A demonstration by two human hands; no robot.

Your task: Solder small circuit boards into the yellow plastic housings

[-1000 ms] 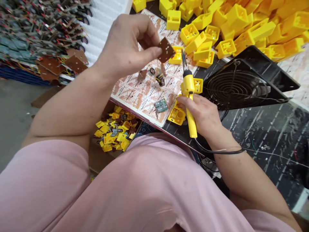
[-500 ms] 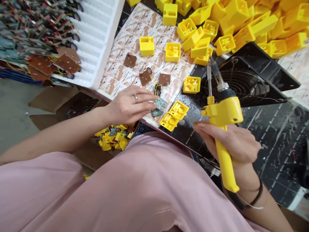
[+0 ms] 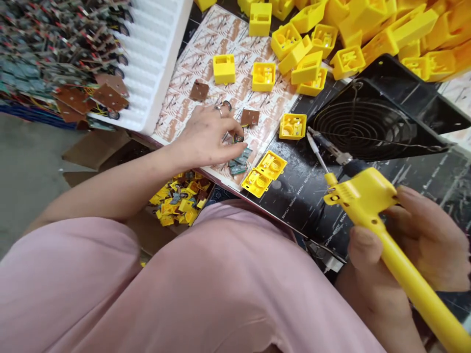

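Observation:
My left hand [image 3: 209,135] lies low over the patterned board, thumb and index finger apart around a small round black part [image 3: 239,139]. Green circuit boards [image 3: 241,161] rest just below its thumb, and a brown board [image 3: 250,116] lies beyond the index finger. My right hand [image 3: 423,240] is closed on a yellow soldering gun [image 3: 371,196], whose tip points up and left beside a yellow box [image 3: 293,126] with metal parts inside. Between my hands, two joined yellow box halves [image 3: 264,173] lie with their insides facing up.
A black fan [image 3: 353,127] stands right of the boxes. Many yellow boxes [image 3: 368,29] are heaped at the back right. A white foam tray [image 3: 150,63] with stacked circuit boards is at left. Below the table edge, a carton holds yellow pieces [image 3: 180,201].
My left hand has moved up and left, its thumb and index finger parting around the round part. My right hand has shifted right and down, turning the soldering gun so its tip leans left.

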